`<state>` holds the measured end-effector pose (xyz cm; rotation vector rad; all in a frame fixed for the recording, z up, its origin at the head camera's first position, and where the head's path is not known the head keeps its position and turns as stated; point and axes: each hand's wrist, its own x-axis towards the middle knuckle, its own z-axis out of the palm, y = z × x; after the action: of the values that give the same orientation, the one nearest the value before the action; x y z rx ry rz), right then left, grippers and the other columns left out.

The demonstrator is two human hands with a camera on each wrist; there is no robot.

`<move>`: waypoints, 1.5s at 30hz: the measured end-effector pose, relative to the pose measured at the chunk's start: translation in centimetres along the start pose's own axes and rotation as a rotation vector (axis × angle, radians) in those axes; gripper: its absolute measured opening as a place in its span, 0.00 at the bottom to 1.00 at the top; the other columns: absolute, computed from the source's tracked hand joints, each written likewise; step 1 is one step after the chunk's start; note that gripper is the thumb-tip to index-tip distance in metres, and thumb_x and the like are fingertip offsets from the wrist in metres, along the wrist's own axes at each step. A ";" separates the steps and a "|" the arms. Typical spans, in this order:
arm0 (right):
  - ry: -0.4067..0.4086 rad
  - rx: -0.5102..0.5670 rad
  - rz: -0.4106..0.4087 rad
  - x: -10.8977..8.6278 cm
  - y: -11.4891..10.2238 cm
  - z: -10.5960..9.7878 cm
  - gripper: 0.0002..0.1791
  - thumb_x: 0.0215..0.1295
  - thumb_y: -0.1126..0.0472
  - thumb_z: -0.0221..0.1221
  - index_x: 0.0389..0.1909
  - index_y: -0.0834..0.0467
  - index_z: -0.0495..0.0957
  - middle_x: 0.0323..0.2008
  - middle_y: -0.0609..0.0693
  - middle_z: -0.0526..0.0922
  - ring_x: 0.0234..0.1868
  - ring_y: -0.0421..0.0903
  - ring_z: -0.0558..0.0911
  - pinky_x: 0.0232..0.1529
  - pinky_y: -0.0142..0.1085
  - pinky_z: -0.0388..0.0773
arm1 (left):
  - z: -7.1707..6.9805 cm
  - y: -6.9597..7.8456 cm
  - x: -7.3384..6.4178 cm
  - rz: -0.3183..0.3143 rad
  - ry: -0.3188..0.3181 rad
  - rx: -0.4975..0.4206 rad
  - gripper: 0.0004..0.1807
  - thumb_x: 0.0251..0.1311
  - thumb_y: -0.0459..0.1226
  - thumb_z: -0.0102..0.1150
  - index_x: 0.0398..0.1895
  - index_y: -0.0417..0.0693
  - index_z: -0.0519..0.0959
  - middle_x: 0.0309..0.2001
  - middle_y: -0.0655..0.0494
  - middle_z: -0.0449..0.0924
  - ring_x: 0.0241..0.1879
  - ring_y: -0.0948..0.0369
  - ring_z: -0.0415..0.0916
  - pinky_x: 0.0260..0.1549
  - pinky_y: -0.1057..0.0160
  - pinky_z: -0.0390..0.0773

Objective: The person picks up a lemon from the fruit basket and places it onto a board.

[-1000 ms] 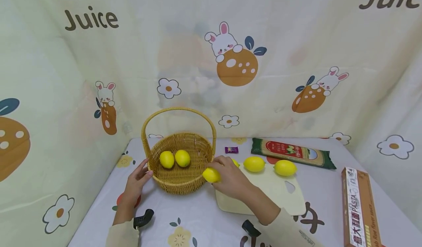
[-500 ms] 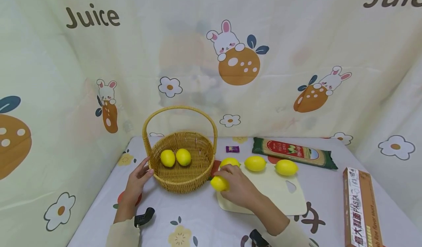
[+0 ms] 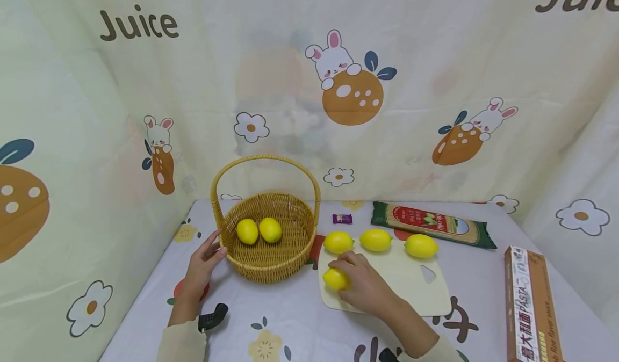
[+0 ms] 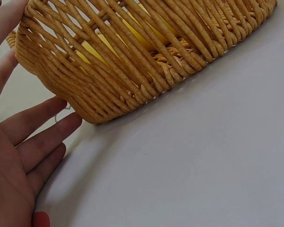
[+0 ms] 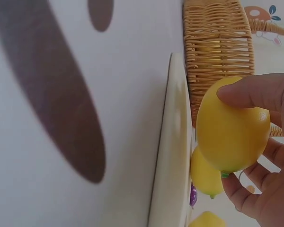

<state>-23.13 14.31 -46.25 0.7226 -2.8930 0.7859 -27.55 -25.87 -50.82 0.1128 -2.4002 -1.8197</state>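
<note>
My right hand (image 3: 364, 284) pinches a yellow lemon (image 3: 335, 279) over the left part of a cream cutting board (image 3: 396, 287). In the right wrist view, thumb and fingers sit on opposite sides of this lemon (image 5: 232, 132), its green tip showing. My left hand (image 3: 199, 268) rests against the left side of a wicker basket (image 3: 261, 275) with a tall handle. Its fingers are extended along the wicker in the left wrist view. Two lemons (image 3: 247, 232) lie inside the basket. Three more lemons (image 3: 375, 240) line the board's far edge.
Behind the lemons lies a green-ended pasta packet (image 3: 432, 225), and a small purple wrapped sweet (image 3: 342, 219) is right of the basket. A brown pasta box (image 3: 532, 303) lies at the right. A patterned curtain (image 3: 271, 82) encloses the table's back and sides.
My right hand has moved right and toward me with the lemon, from the basket's right rim to over the board. The left hand stays at the basket.
</note>
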 end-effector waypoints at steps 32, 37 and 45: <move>-0.018 0.008 0.032 -0.5 0.9 0.6 0.31 0.46 0.62 0.74 0.56 0.51 0.80 0.50 0.43 0.72 0.51 0.46 0.69 0.55 0.45 0.72 | 0.1 0.1 0.0 0.002 0.002 -0.011 0.34 0.65 0.48 0.60 0.74 0.65 0.62 0.67 0.39 0.65 0.67 0.43 0.61 0.63 0.37 0.58; -0.016 0.003 0.041 -0.5 1.0 0.5 0.31 0.47 0.62 0.74 0.56 0.51 0.79 0.49 0.44 0.72 0.51 0.47 0.69 0.55 0.46 0.72 | 0.0 0.0 0.0 -0.003 -0.003 -0.013 0.35 0.63 0.51 0.61 0.73 0.66 0.62 0.67 0.40 0.65 0.67 0.43 0.61 0.63 0.38 0.57; -0.011 0.000 0.058 -0.8 1.3 0.3 0.31 0.47 0.63 0.74 0.56 0.50 0.80 0.48 0.44 0.72 0.51 0.48 0.70 0.55 0.47 0.73 | 0.0 0.0 0.0 -0.012 -0.005 -0.012 0.35 0.64 0.50 0.61 0.74 0.66 0.62 0.67 0.40 0.65 0.67 0.43 0.60 0.63 0.38 0.57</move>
<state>-22.98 15.44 -47.28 0.6480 -2.9363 0.7899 -27.54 -25.83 -50.78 0.1217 -2.3972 -1.8413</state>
